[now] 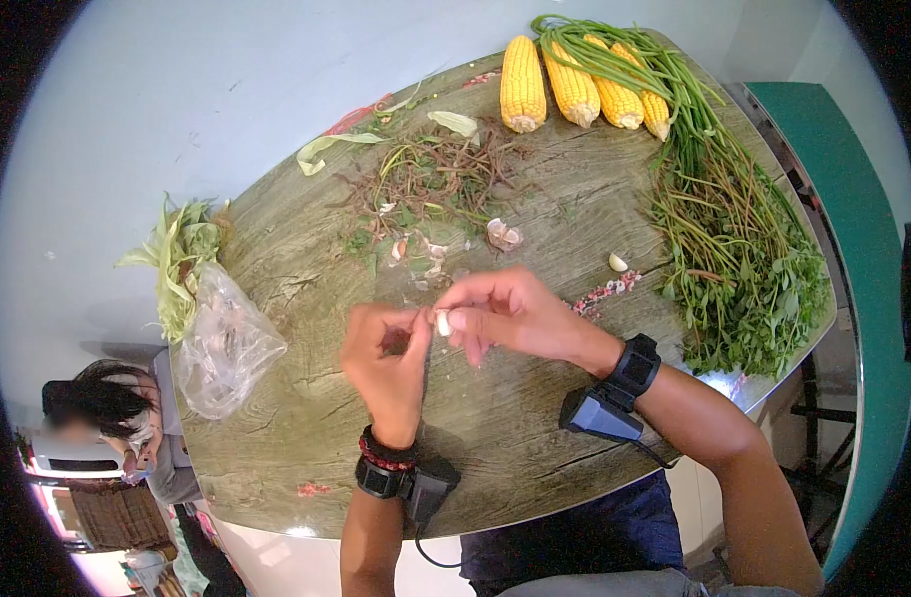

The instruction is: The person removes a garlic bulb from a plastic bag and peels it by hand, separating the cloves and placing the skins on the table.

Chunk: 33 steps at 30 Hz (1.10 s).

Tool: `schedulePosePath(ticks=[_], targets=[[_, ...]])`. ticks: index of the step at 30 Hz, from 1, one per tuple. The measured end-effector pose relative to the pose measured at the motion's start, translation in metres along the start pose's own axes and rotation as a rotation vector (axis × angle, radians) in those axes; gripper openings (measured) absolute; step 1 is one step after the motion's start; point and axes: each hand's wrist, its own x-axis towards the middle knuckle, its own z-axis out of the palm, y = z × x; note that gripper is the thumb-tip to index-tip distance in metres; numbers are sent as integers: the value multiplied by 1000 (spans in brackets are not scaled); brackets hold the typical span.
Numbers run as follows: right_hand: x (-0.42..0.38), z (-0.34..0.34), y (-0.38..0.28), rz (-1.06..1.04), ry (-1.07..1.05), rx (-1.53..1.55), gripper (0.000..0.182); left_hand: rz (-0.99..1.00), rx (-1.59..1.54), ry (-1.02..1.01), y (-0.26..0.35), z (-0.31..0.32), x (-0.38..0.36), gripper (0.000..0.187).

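My right hand (510,316) pinches a pale garlic clove (443,323) between thumb and fingers over the middle of the wooden table (515,428). From the left, my left hand (388,358) meets it, thumb and forefinger pinched together at the clove's edge. A peeled clove (618,263) lies on the table to the right. Just beyond my hands are a partly broken garlic bulb (503,235) and papery garlic skins (434,261).
Wilted stems (436,174) lie behind the garlic. Corn cobs (523,85) are at the back, with long green beans (674,85) and leafy greens (744,269) on the right. A plastic bag (227,343) and husks (182,249) lie left. Another person (117,413) is beyond the left edge.
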Motion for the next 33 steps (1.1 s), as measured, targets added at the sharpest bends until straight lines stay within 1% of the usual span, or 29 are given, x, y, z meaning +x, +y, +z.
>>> schedulePosePath(ticks=[2,5,8,11,14,19,23,29,33], targets=[[0,-1,0,-4,22,9,21,17,27,-15,-1,1,1,12],[1,-1,-1,-14,57,21,21,33,-67,-27,3,2,0,17],[2,-2,0,-28,80,21,21,70,-166,21,14,0,-2,25],[3,-3,0,-52,92,27,20,120,-129,-36,19,-1,-1,26],[2,-2,-2,-41,117,21,19,147,-65,-49,14,-2,-2,24],[1,2,-5,-44,137,35,19,123,-59,9,17,0,-2,18],[1,1,-7,28,154,-24,22,161,-12,55,18,0,-2,17],[1,-2,-6,19,139,-28,25,344,130,53,16,-3,-1,20],[1,-3,-6,37,147,10,25,325,105,41,16,-2,-3,27]])
